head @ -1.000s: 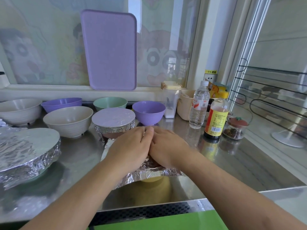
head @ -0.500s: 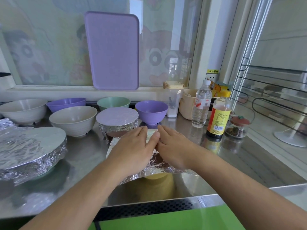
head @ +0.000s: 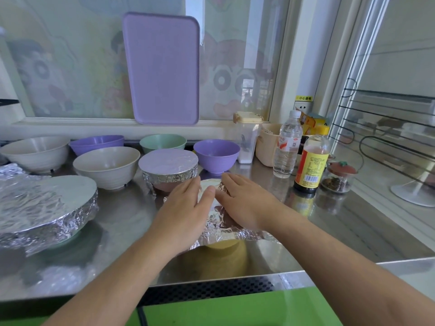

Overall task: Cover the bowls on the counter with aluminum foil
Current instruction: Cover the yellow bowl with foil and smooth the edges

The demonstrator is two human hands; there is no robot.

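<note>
Both hands (head: 213,205) press flat on foil (head: 217,228), foil-covered bowl (head: 168,169) just behind.

Both hands, left (head: 186,208) and right (head: 244,203), lie flat, palms down, fingertips nearly touching

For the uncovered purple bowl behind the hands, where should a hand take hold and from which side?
Grip the purple bowl at its open rim, coming from above: thumb inside, fingers outside. Its wall flares wide and narrows to a small foot, so a side grasp would likely slip, and a foil-covered bowl and a water bottle flank it.
</note>
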